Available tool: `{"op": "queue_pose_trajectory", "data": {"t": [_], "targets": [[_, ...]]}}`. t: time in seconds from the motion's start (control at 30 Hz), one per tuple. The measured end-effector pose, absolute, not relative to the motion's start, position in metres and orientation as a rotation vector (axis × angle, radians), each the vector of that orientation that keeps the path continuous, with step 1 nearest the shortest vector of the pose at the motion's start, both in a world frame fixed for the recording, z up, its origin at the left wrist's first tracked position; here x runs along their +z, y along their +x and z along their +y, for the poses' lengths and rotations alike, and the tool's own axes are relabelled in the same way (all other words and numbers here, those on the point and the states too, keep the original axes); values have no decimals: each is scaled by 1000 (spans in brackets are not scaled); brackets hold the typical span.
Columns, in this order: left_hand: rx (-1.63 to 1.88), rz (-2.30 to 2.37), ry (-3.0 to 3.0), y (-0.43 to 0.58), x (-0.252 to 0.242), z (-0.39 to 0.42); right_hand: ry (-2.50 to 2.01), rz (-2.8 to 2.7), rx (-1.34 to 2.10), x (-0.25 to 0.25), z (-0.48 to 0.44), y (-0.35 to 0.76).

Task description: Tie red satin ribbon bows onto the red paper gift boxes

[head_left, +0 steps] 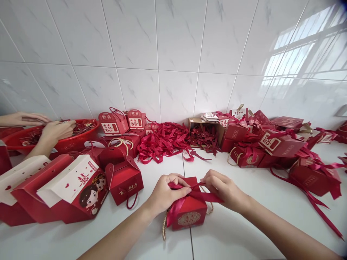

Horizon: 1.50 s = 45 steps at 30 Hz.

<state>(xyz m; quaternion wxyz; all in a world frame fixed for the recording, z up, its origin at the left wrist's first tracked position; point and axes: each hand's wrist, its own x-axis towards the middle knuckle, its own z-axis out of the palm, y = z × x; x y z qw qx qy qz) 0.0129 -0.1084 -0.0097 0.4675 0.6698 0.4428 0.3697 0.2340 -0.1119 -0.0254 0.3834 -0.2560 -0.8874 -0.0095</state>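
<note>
A small red gift box (189,211) with a round gold emblem stands on the white table before me. Twisted gold cord hangs at its sides. Across its top runs a dark red ribbon (176,213). My left hand (166,193) pinches the ribbon at the top left between thumb and fingers. On the other side, my right hand (223,189) has its fingers closed on the ribbon's right part, with a tail sticking out below. Whether the ribbon is knotted under the fingers is hidden.
Another person's hands (55,131) reach into a red basin (93,126) at the far left. Gift boxes (72,187) line the left side. Loose ribbons (165,141) lie heaped by the wall, next to a cardboard box (192,124). Ribboned boxes (282,142) are piled at the right.
</note>
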Motion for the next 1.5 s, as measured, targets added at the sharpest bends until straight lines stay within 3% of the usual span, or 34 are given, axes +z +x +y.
{"op": "queue_pose_trajectory", "data": {"t": [1.33,1.5], "targets": [[862,1095,1702,6,-9,-107,-687,-2105,53,-49,-112,229],[888,1057,1733,6,-10,-107,-745,-2036,449,-46,-116,236]]}}
